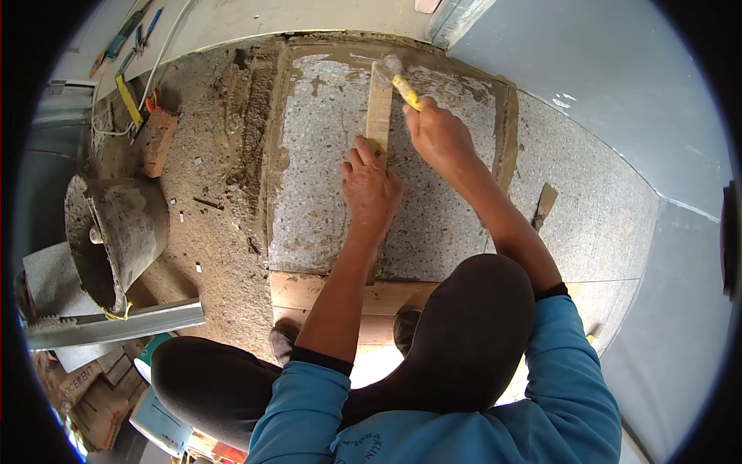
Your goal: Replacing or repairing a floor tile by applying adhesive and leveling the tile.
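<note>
A speckled terrazzo slab lies in front of me, its far and right edges smeared with wet mortar. A long wooden strip lies lengthwise on it. My left hand holds the strip down near its middle, fingers to one side and thumb to the other. My right hand is wrapped round the yellow handle of a hammer. The hammer's greyish head is at the far end of the strip; whether it touches the wood I cannot tell.
Rough mortar bed spreads left of the slab, with a brick and a tilted dirty bucket. A metal bar lies nearer. Right, a scraper rests on laid slabs beside a grey wall. Tools lie far left.
</note>
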